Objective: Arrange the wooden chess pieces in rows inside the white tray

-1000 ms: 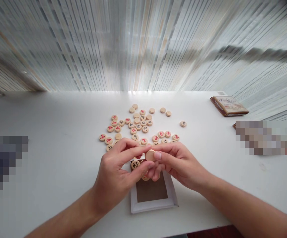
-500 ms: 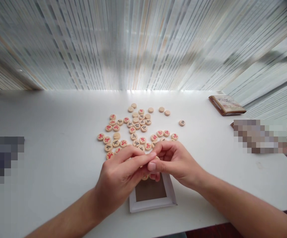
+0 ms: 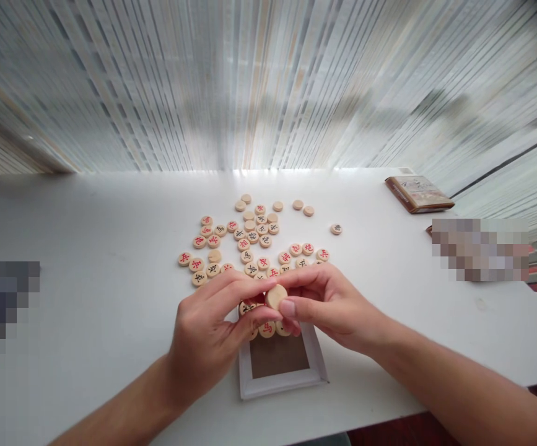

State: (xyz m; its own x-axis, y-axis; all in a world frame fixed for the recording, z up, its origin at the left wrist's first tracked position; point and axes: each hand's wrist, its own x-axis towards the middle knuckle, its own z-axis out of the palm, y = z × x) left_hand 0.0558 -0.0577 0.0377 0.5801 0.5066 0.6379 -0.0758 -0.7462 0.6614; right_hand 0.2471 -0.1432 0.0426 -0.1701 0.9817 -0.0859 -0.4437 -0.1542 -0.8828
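Observation:
Between my two hands is a round wooden xiangqi piece [image 3: 276, 297], its blank side facing me. My right hand [image 3: 326, 303] pinches it between thumb and forefinger. From the other side, the fingertips and thumb of my left hand [image 3: 222, 319] close on its edge. Below them lies a shallow white-rimmed box [image 3: 318, 353] with a brown inside. Several pieces stand in its far part, among them one with a red character [image 3: 267, 328]. My hands hide part of that row.
Many loose xiangqi pieces [image 3: 263, 262] spread over the white table [image 3: 110, 235] beyond my hands, some face up in red or black, some blank side up. A brown-edged box [image 3: 419, 193] lies at the back right. A striped curtain [image 3: 231, 87] hangs behind the table.
My hands have parted slightly, and the piece between them now shows its blank face. More of the pieces in the white-rimmed box has come into view. The view has shifted slightly.

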